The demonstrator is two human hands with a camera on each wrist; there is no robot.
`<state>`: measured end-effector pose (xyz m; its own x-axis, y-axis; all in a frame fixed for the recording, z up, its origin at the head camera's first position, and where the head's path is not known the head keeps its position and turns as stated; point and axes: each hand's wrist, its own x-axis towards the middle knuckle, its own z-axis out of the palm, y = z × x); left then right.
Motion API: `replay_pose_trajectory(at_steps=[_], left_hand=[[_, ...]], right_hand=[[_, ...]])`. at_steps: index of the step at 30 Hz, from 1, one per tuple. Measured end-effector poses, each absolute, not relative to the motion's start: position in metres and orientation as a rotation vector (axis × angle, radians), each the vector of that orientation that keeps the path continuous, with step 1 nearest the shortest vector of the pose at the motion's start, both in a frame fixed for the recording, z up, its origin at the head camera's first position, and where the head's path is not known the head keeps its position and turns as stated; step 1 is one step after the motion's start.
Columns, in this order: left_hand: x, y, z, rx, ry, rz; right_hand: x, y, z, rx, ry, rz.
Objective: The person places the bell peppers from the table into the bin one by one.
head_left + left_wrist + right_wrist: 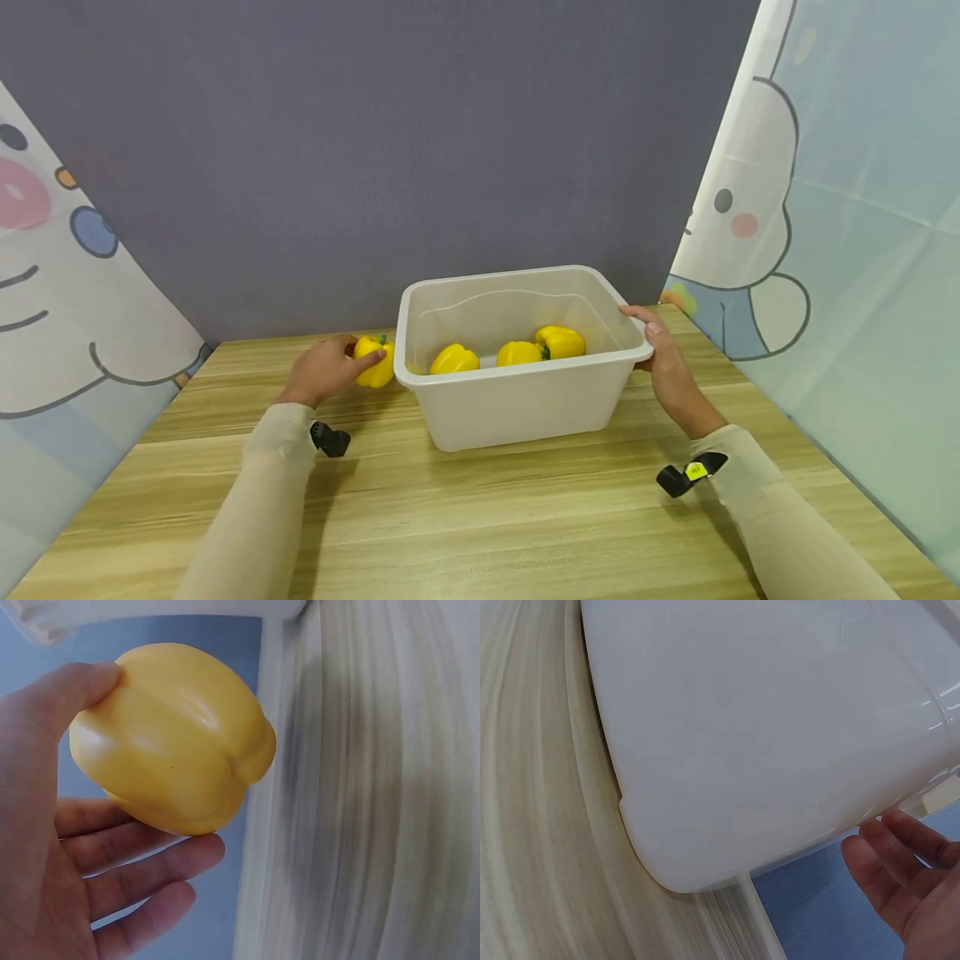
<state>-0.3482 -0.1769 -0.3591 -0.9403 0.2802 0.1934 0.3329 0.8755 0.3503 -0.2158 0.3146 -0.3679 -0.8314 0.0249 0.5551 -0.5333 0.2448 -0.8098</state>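
Observation:
My left hand [326, 368] holds a yellow bell pepper [375, 375] with a green stem, just left of the bin. In the left wrist view the thumb lies on one side of the pepper [176, 735] and the fingers on the other, with wood tabletop beside it. A light grey plastic bin [517, 408] stands on the table. Inside it lie three more yellow bell peppers: one at the left [454, 359], another in the middle [517, 353], a third at the right [564, 340]. At the bin's right end, my right hand [671, 375] grips the rim, fingertips tucked beneath it in the right wrist view.
The wooden table [465, 525] reaches back to a dark grey wall panel [420, 150]. Printed cartoon sheets hang on the left [67, 308] and on the right [862, 275]. Each sleeve carries a small black wrist camera.

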Motion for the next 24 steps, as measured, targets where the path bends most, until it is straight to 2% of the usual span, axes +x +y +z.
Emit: replay_pose_trajectory(at_steps=[24], left_hand=[[-0.336,-0.155,-0.360,-0.477,-2.846,-0.822]], right_hand=[[-0.216,0.314,-0.368,0.472,-2.050,1.634]])
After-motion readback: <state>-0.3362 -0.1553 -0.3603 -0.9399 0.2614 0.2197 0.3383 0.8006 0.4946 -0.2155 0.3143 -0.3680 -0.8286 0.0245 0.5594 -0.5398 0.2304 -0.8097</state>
